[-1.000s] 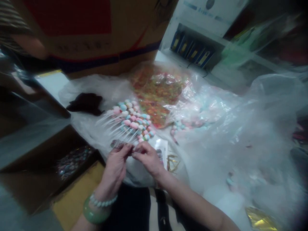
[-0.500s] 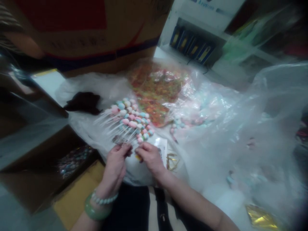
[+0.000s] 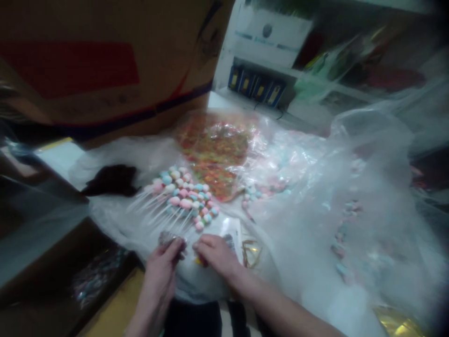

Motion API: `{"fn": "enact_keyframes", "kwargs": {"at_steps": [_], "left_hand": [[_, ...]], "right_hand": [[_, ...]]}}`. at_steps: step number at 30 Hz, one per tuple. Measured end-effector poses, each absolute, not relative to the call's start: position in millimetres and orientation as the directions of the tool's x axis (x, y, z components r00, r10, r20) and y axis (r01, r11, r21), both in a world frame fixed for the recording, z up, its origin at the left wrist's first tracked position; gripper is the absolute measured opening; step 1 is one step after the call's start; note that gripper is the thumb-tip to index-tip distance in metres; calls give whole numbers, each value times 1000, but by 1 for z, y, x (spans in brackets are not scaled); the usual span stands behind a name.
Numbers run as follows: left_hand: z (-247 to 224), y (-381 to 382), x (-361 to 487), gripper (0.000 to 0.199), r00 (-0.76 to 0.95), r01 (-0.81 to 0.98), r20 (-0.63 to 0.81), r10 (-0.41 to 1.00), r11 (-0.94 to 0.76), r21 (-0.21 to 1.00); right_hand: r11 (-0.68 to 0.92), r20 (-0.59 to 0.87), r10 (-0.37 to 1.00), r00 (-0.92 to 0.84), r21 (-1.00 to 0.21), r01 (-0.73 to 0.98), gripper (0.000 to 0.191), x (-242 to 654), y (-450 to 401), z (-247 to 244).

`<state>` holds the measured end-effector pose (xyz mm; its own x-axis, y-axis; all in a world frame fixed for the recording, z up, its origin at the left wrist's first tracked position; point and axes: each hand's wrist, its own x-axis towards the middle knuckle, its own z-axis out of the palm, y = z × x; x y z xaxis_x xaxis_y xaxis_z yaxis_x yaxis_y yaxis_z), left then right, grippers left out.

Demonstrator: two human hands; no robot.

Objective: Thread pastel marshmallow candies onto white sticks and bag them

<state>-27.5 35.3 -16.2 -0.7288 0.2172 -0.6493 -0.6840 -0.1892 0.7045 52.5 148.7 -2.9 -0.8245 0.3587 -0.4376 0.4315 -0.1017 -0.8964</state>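
Note:
My left hand (image 3: 162, 262) is closed, thumb against fingers, on a crinkly clear plastic wrapper (image 3: 167, 238). Just right of it, my right hand (image 3: 216, 255) is closed in a pinch, with a small yellow thing (image 3: 198, 259) showing under its fingers; blur hides its kind. Beyond both hands lies a bundle of white sticks (image 3: 154, 210) topped with pink, blue and white balls (image 3: 185, 194). A printed white card (image 3: 235, 234) and gold twist ties (image 3: 250, 252) are beside my right hand.
Behind the sticks lies a clear bag of orange-green pieces (image 3: 217, 150). Plastic sheeting (image 3: 298, 234) with pastel pieces spreads right. A large cardboard box (image 3: 105, 107) stands at the back left, and an open box (image 3: 45, 281) holds small shiny packets. Dark cloth (image 3: 112, 180) lies left.
The view has tilted up, so everything sits lower in the picture. Both hands stay close together in the same pinching pose, the gap between them slightly wider.

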Motion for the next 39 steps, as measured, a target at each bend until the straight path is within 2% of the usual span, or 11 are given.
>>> {"fn": "enact_keyframes", "kwargs": {"at_steps": [6, 9, 14, 17, 19, 22, 24, 29, 35, 37, 39], "left_hand": [[-19, 38, -28, 31, -791, -603, -592, 155, -363, 710], [-18, 34, -29, 25, -768, -636, -613, 188, -342, 692], [-15, 24, -26, 30, -700, -710, -637, 324, -213, 671], [-10, 19, -28, 28, -693, -720, -645, 322, -256, 645], [-5, 14, -35, 20, -704, -709, -653, 280, -315, 630], [0, 3, -49, 9, -728, -680, -651, 216, -348, 646], [0, -5, -58, 9, -730, -670, -664, 163, -358, 650], [-7, -15, -67, 14, -722, -662, -680, 130, -413, 625], [-4, -10, -65, 19, -720, -675, -660, 214, -438, 593], [0, -8, -65, 23, -708, -684, -673, 213, -442, 580], [7, -6, -67, 27, -678, -704, -705, 207, -459, 542]], "right_hand": [[-108, -333, 442, -833, -942, 319, 12, 43, 142, -6], [99, -238, 465, -852, -943, 318, 14, 43, 143, -6], [572, 144, 393, -908, -812, 118, 15, 47, 140, -17], [633, 212, 310, -927, -773, 35, 17, 38, 137, -15], [494, 118, 396, -911, -864, 103, 16, 26, 137, -8], [-14, -298, 498, -814, -942, 336, 11, 2, 141, 6], [-305, -508, 412, -757, -859, 411, 11, -12, 143, 12], [-681, -694, 300, -655, -637, 363, 22, -34, 141, 15], [-767, -748, 275, -603, -550, 332, 25, -42, 142, 10], [-692, -676, 359, -644, -655, 303, 21, -33, 144, 11], [-492, -506, 475, -719, -831, 260, 17, -14, 147, 12]]}}
